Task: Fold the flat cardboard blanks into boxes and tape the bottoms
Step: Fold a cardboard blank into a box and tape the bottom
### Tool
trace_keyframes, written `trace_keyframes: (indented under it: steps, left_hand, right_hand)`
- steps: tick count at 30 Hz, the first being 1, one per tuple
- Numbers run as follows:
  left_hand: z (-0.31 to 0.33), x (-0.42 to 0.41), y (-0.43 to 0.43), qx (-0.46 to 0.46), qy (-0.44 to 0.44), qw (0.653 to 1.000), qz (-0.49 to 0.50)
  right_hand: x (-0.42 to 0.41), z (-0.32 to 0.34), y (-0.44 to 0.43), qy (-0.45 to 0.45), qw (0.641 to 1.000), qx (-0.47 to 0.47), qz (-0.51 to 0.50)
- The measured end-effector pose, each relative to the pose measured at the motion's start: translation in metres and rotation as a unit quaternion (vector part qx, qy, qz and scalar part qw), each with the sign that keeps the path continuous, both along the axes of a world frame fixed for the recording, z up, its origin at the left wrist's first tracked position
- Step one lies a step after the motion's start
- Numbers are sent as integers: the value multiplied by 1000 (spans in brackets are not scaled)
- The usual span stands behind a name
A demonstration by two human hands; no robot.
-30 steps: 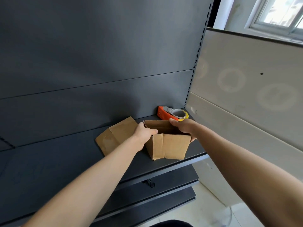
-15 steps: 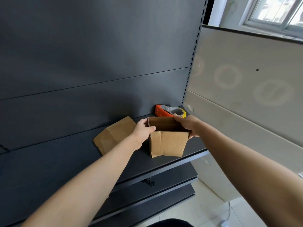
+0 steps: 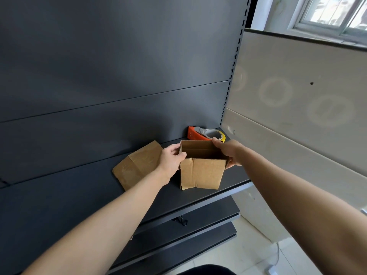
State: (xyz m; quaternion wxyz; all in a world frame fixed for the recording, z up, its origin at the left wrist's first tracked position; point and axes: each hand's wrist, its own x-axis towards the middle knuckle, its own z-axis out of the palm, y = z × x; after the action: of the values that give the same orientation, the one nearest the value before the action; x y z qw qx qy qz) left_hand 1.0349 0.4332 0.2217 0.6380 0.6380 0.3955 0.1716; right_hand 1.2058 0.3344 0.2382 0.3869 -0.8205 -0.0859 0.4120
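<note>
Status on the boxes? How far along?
Done: one box is opened up square and stands on the shelf. In hand: the left hand and right hand grip its sides; its bottom is hidden, so taping can't be confirmed. Left: one flat blank lies beside it, and the tape dispenser sits untouched behind.

The underside of the cardboard box (image 3: 200, 173) is hidden against the shelf (image 3: 79, 195). The left hand (image 3: 171, 159) covers the right corner of the flat blank (image 3: 137, 165). The right hand (image 3: 228, 151) masks the near side of the tape dispenser (image 3: 193, 133), its fingers mostly behind the box's right wall. The shelf's left end is cropped.
</note>
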Motion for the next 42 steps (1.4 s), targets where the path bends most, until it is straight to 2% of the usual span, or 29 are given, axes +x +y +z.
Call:
trace_keyframes:
  steps: [4, 14, 19, 22, 25, 28, 32, 37, 42]
  left_hand:
    - [1, -3, 3, -6, 20, 999, -39]
    - [10, -7, 22, -54, 114, 983, -133]
    - [15, 2, 25, -65, 139, 980, -127]
    - [14, 4, 20, -45, 169, 971, -162]
    - [10, 5, 16, -61, 163, 970, -167]
    - [7, 1, 19, -84, 158, 971, -159]
    - [2, -2, 20, -113, 146, 969, -165]
    - [1, 0, 20, -126, 146, 965, -180]
    - [0, 0, 21, -129, 141, 962, -193]
  right_hand:
    - [-2, -2, 3, -20, 1000, -7, -7]
    - [-8, 3, 6, 26, 999, 6, -24]
    - [-8, 1, 5, 13, 1000, 1, -25]
    - [-8, -1, 8, 17, 1000, 3, -25]
    - [-7, -2, 7, 10, 1000, 5, -17]
    - [-3, -2, 0, 88, 995, 46, 2]
    - [10, -4, -19, 193, 972, 136, 5]
    - [11, -14, -40, 245, 943, 225, -20]
    - [4, -17, -39, 208, 961, 185, 3]
